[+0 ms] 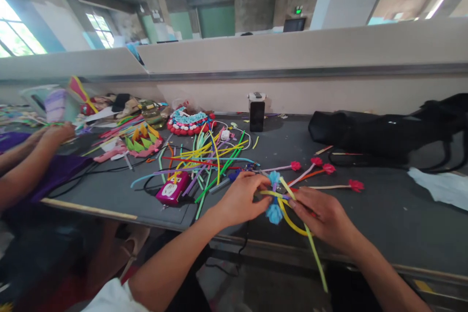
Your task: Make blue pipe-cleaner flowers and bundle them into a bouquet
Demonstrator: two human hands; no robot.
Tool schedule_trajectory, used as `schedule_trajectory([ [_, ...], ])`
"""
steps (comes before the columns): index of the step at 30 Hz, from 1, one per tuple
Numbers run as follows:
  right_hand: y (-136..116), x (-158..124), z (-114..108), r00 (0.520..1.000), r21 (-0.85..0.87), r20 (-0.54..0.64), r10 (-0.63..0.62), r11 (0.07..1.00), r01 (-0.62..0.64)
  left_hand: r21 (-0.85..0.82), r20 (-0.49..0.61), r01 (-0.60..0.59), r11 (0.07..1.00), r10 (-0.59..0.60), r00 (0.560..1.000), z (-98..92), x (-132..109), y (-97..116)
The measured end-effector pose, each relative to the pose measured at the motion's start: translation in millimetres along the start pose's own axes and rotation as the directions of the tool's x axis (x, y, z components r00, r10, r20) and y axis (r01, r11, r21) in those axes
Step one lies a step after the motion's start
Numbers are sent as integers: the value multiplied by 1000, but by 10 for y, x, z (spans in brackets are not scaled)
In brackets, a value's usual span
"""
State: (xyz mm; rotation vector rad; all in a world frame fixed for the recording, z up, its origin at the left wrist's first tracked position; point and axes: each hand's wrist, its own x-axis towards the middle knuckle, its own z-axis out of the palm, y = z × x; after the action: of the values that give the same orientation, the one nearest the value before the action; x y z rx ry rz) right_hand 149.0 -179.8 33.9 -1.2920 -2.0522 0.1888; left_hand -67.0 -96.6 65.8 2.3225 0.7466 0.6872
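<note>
Near the table's front edge, my left hand pinches a yellow pipe cleaner between thumb and fingers. My right hand is closed on the other side of the same small bundle, holding a pale yellow-green pipe cleaner whose long end hangs below the table edge. A yellow loop curves under the hands. Blue fluffy flowers sit between them. Beyond my right hand lie several pipe-cleaner stems with red flower heads. My fingers partly hide where the strands cross.
Loose coloured pipe cleaners spread left of my hands, beside a purple box. A phone stands at the back. A black bag and white cloth lie right. At far left are a co-worker's hands.
</note>
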Motion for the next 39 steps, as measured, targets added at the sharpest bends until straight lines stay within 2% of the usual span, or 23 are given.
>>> schedule_trajectory([
  [2, -2, -16, -97, 1000, -38, 18, -22, 999, 23, -176, 96, 112, 978, -96, 991, 19, -8, 5],
  [3, -12, -12, -142, 999, -55, 37, -30, 998, 32, -287, 183, 170, 943, -120, 976, 26, -14, 4],
  [5, -50, 22, -218, 994, -86, 95, -50, 995, 58, -478, 377, 288, 829, -103, 921, 44, -24, -4],
  [7, -106, 88, -273, 984, -118, 154, -92, 987, 111, -579, 477, 360, 731, -54, 877, 67, -28, -23],
  [10, -193, 214, -327, 959, -181, 237, -155, 963, 200, -646, 431, 348, 679, -51, 901, 93, -19, -60],
  [12, -237, 283, -367, 959, -261, 232, -160, 940, 220, -671, 372, 332, 663, -85, 924, 90, -9, -87],
  [13, -255, 304, -394, 970, -317, 189, -153, 925, 207, -687, 345, 330, 648, -109, 932, 83, -3, -100],
  [15, -287, 310, -469, 990, -440, 13, -142, 888, 134, -740, 294, 340, 581, -175, 940, 67, 9, -127],
  [18, -328, 254, -603, 954, -542, -254, -159, 841, -4, -854, 242, 339, 395, -274, 931, 57, 29, -153],
  [20, -347, 210, -669, 939, -550, -295, -175, 835, -17, -912, 221, 304, 276, -293, 930, 64, 39, -155],
  [22, -354, 194, -687, 955, -565, -228, -189, 825, 28, -939, 205, 269, 213, -281, 938, 74, 41, -146],
  [26, -334, 257, -605, 982, -664, -50, -183, 740, 104, -943, 208, 265, 200, -265, 941, 69, 22, -132],
  [31, -330, 364, -523, 990, -728, -44, -136, 683, 61, -911, 259, 328, 248, -273, 926, 39, 6, -144],
  [39, -342, 445, -487, 988, -684, 48, -148, 715, 141, -864, 293, 387, 321, -304, 906, 56, 1, -155],
])
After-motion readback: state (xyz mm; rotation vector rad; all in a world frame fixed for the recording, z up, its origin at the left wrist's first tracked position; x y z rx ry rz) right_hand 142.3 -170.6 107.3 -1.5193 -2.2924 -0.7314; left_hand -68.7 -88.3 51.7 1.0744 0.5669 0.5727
